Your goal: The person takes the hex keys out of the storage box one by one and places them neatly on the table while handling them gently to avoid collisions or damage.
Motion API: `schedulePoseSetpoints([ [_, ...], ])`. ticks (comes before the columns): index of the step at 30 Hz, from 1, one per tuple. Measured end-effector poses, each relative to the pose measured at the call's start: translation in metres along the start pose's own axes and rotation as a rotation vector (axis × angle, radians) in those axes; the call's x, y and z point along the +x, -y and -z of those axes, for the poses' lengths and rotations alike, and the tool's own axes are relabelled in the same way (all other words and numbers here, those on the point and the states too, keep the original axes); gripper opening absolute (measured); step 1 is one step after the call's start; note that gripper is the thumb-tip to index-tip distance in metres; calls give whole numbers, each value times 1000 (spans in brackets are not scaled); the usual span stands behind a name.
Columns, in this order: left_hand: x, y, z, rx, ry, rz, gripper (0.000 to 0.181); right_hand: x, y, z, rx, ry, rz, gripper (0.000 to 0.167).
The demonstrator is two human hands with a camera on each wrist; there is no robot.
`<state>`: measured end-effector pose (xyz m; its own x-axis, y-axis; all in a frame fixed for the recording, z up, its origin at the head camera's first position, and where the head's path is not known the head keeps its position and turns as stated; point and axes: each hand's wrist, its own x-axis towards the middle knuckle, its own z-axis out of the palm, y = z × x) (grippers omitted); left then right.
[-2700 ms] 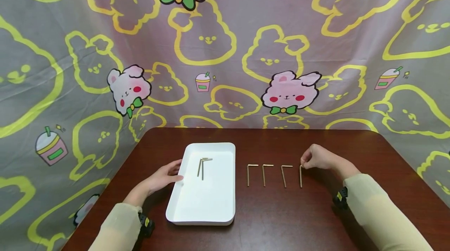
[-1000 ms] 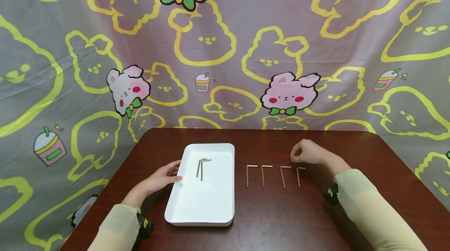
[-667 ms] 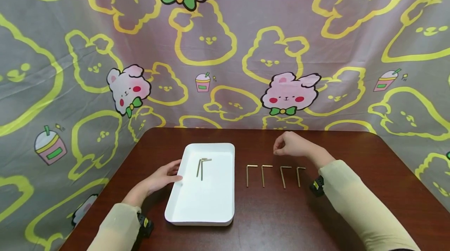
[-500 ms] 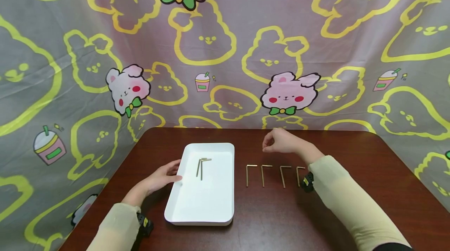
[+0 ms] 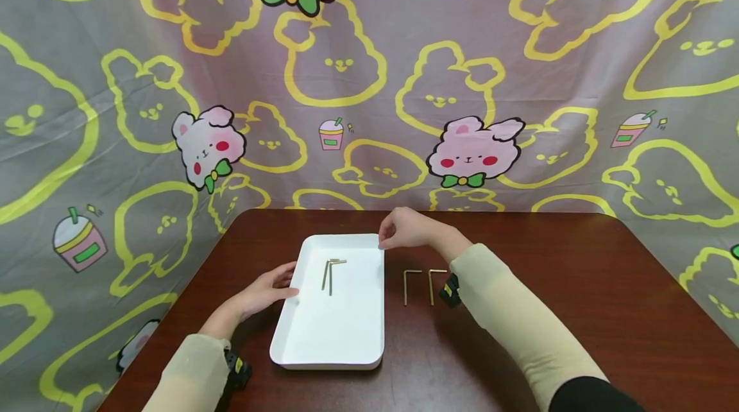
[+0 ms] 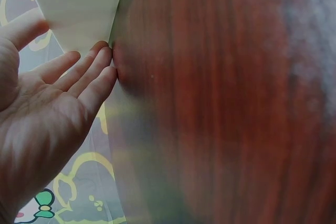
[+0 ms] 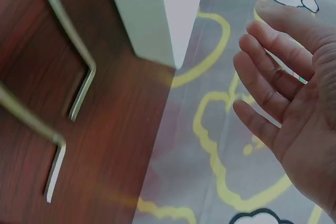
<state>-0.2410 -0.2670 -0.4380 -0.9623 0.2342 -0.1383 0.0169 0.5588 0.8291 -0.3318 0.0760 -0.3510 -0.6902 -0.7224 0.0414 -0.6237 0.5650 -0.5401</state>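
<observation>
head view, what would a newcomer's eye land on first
Probably the curtain behind the table, with its pink rabbits and yellow outlines. Next, the white tray, bright against the dark wood, with bent rods lying inside. The left hand touches its left edge.

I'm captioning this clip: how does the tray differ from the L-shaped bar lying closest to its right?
The tray is broad and walled; the L-shaped bar is thin and bent. The tray is white, the bar brassy. The left hand touches the tray; no hand touches the bar. Both rest on the table.
</observation>
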Motion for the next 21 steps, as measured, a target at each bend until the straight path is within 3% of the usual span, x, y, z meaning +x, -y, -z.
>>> schedulePoseSetpoints([
  [21, 0, 1, 0, 1, -11, 10, 69, 55, 22, -57, 134, -58, -44, 5],
])
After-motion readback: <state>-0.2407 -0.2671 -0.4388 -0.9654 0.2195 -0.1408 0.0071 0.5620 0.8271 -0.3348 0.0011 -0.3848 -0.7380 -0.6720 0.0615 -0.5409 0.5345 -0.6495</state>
